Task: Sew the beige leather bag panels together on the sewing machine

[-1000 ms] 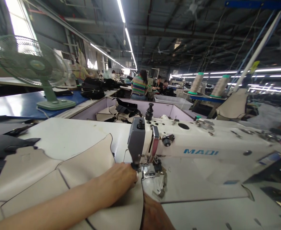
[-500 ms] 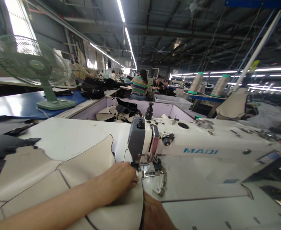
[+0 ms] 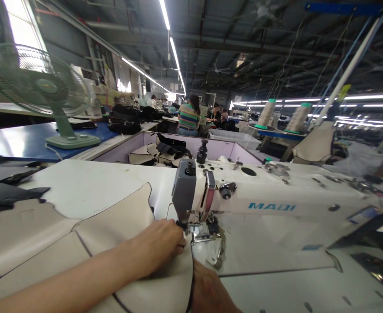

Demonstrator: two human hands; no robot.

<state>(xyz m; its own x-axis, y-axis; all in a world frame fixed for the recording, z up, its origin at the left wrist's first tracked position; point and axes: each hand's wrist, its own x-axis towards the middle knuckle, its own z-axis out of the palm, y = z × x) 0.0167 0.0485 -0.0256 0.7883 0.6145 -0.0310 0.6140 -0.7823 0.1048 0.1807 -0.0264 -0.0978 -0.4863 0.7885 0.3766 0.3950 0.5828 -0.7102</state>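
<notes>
A large beige leather-like panel (image 3: 113,217) with dark edges and seams spreads over the left of the sewing table. Its right part goes up to the needle area of a white sewing machine (image 3: 270,200) marked MAQI. My left hand (image 3: 165,241) is closed on the panel just left of the presser foot, its fingers curled and partly hidden. Low at the panel's right edge is my right hand (image 3: 211,287). The panel covers its fingers, so their grip does not show. A metal guide (image 3: 216,250) sits right of the needle area.
Behind the table, a pale purple bin (image 3: 139,143) holds beige and black pieces. A green fan (image 3: 64,100) stands on a blue table at left. Dark pieces (image 3: 8,195) lie at the left edge. Thread cones (image 3: 266,114) stand behind the machine; people work farther back.
The whole view has shifted slightly left. Both hands keep nearly the same places at the panel, with no clear movement against the machine.
</notes>
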